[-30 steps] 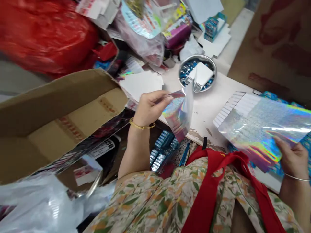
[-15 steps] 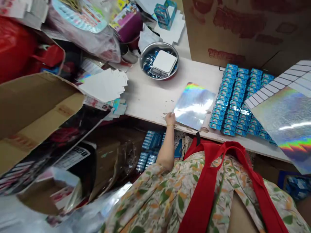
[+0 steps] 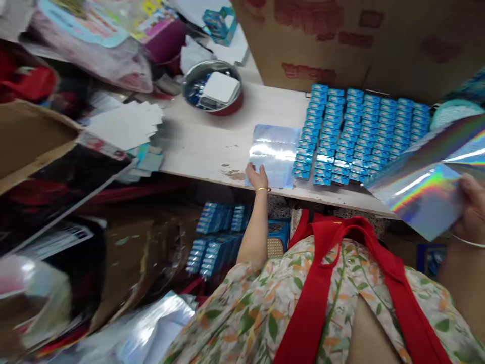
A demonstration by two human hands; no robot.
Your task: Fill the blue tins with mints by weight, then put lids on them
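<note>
A shiny silver holographic sheet (image 3: 275, 146) lies flat on the white table, left of the rows of boxes. My left hand (image 3: 257, 177), with a gold bangle at the wrist, rests at the sheet's lower left corner, thumb and fingers apart. At the right edge, my right hand (image 3: 473, 199) grips another holographic sheet (image 3: 428, 197) with rainbow glare, raised over the table's front. This sheet looks bent or doubled; how many layers it has I cannot tell. Part of the right hand lies behind the sheet or outside the picture.
Small blue boxes (image 3: 343, 136) stand in several tight rows. A steel bowl (image 3: 235, 101) holds a white scale (image 3: 221, 87) over small blue pieces. Behind rises a large cardboard carton (image 3: 341, 55). White cut cards (image 3: 121, 124) lie left, with open cartons below; more blue boxes (image 3: 217, 250) sit under the table.
The sheet on the table has turned straighter to the edge, and my left hand's fingers have spread. My right hand has come into view with its sheet. The whole view has shifted right.
</note>
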